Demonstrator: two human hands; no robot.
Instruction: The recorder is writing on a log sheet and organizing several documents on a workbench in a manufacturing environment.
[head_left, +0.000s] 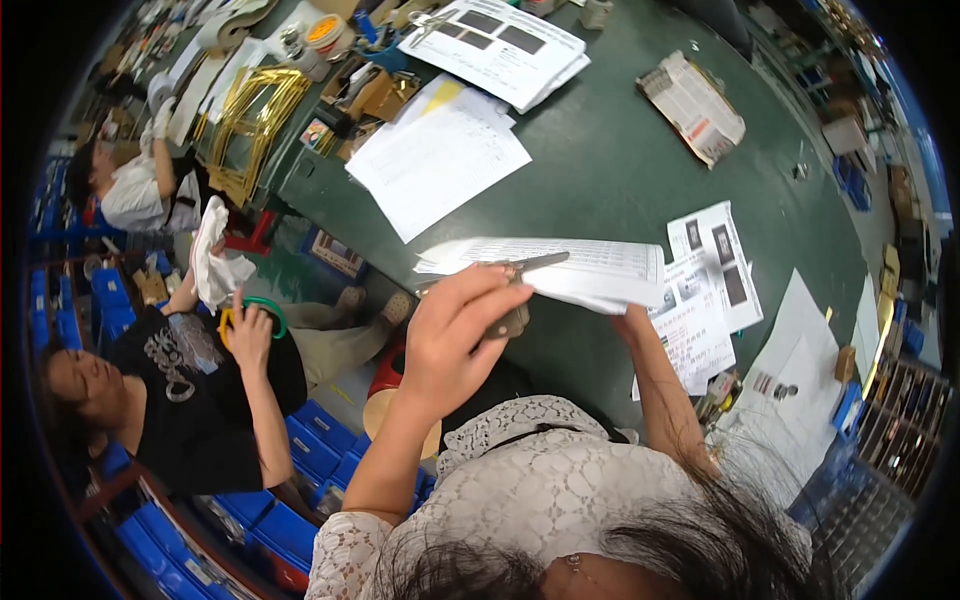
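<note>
In front of my chest, a bundle of printed white sheets (590, 268) is held up above the green table. My left hand (455, 335) is closed at its left end, round a grey metal piece (515, 318) with a long thin bar (540, 262). The piece looks like a clip, but its exact kind is not clear. My right hand (632, 322) is at the bundle's lower right corner, its fingers mostly hidden by the paper. Just right of it, printed sheets with dark pictures (715, 260) lie on the table.
Loose white papers (440, 165) and a clipped paper stack (500, 45) lie on the far green table (600, 150). A worn, printed packet (693, 105) sits at the far right. At left, a co-worker (190, 380) holds a white cloth (215, 265), near blue bins (315, 440) and gold wire frames (245, 125).
</note>
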